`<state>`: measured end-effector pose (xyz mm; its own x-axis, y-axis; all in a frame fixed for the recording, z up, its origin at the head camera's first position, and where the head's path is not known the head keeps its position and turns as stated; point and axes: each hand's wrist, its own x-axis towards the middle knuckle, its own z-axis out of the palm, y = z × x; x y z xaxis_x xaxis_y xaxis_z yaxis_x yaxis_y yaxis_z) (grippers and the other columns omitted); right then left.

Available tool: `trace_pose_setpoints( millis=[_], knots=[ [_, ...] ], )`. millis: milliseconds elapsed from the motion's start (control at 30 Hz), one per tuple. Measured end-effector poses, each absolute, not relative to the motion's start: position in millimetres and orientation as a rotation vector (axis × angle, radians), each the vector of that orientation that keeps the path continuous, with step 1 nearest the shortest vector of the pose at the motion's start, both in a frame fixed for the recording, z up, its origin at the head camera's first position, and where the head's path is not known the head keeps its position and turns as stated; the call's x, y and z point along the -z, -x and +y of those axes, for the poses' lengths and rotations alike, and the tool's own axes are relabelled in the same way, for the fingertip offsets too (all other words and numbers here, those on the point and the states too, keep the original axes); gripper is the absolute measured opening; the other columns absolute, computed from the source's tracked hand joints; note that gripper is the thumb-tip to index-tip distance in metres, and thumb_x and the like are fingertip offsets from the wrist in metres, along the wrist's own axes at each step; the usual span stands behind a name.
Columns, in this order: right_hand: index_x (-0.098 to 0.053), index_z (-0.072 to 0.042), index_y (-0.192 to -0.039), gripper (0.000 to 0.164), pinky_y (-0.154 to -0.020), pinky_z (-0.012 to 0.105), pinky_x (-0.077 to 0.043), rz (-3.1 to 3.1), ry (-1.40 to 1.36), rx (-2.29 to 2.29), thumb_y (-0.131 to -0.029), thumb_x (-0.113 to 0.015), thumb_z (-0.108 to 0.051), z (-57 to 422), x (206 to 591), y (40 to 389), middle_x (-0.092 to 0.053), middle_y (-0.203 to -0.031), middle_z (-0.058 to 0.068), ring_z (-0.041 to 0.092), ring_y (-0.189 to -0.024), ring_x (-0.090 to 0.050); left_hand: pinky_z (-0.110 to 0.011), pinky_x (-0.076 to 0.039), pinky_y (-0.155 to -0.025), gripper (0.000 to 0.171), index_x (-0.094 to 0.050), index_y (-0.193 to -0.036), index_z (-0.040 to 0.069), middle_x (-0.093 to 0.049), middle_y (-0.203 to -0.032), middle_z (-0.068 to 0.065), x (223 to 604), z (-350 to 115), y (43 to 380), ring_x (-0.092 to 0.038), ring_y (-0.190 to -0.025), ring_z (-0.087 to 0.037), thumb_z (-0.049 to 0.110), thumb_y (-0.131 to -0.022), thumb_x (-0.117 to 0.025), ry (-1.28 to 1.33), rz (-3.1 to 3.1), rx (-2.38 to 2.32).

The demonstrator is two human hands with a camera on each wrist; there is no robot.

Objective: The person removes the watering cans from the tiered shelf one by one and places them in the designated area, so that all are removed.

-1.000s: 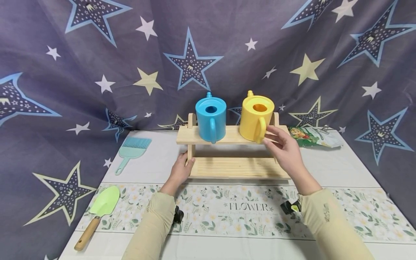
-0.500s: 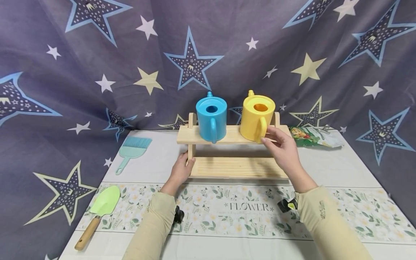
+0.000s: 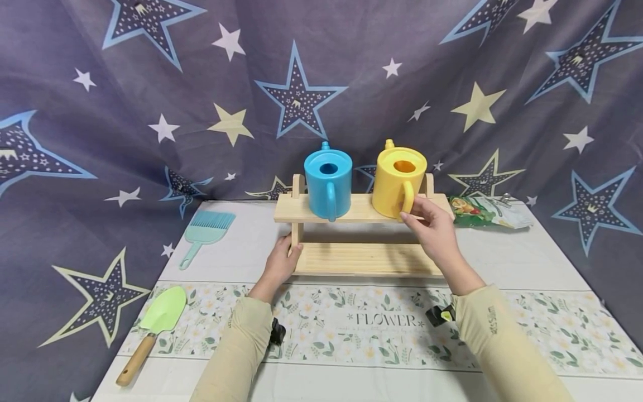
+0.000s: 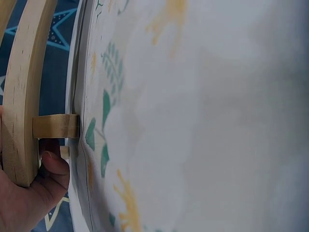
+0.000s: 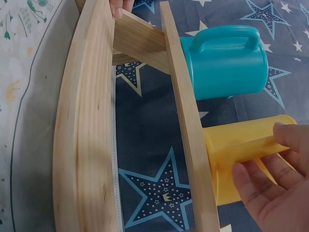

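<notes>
A blue watering can [image 3: 329,187] and a yellow watering can [image 3: 394,184] stand upright, side by side, on the top board of a small two-tier wooden shelf [image 3: 366,259]. Their handles face me and their spouts point away. My left hand [image 3: 281,261] grips the shelf's left end near the lower board; in the left wrist view its thumb [image 4: 57,163] curls round the wood beside an upright. With my right hand [image 3: 436,230] I hold the yellow can's handle. In the right wrist view the thumb and fingers lie on either side of that handle [image 5: 256,147].
On the left lie a pale green dustpan-shaped brush [image 3: 206,231] and a green trowel [image 3: 163,312] with a wooden handle. A green-and-white packet [image 3: 487,213] lies behind the shelf's right end. A star-patterned curtain [image 3: 211,162] hangs behind the table.
My right hand has shifted slightly left, its thumb and fingers closer round the yellow can's handle. My left hand keeps its grip on the shelf, and both cans stand in place.
</notes>
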<state>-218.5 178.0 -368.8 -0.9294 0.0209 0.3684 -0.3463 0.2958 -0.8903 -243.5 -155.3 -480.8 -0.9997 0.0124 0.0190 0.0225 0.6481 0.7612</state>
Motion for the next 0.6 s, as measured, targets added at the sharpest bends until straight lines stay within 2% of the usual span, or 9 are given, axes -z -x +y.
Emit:
trace_pose_setpoints(
  millis=[267, 600],
  knots=[
    [-0.063, 0.003, -0.123, 0.034, -0.076, 0.013, -0.051, -2.265, -0.278, -1.627, -0.093, -0.068, -0.013, 176.7, 371.3, 221.3, -0.067, -0.111, 0.022, -0.002, -0.09, -0.061, -0.052, -0.037, -0.107, 0.05, -0.041, -0.148, 0.008, -0.047, -0.135, -0.016, 480.7, -155.5, 242.5, -0.048, -0.126, -0.032, 0.031, -0.104, -0.047, 0.04, -2.831, 1.311],
    [-0.064, 0.001, -0.121, 0.032, -0.073, 0.013, -0.052, -2.281, -0.267, -1.553, -0.094, -0.068, -0.016, 173.8, 371.6, 222.0, -0.069, -0.106, 0.017, -0.001, -0.088, -0.062, -0.052, -0.034, -0.109, 0.051, -0.038, -0.149, 0.009, -0.044, -0.141, -0.015, 481.1, -155.5, 242.8, -0.044, -0.131, -0.033, 0.031, -0.104, -0.046, 0.037, -2.834, 1.322]
  ],
)
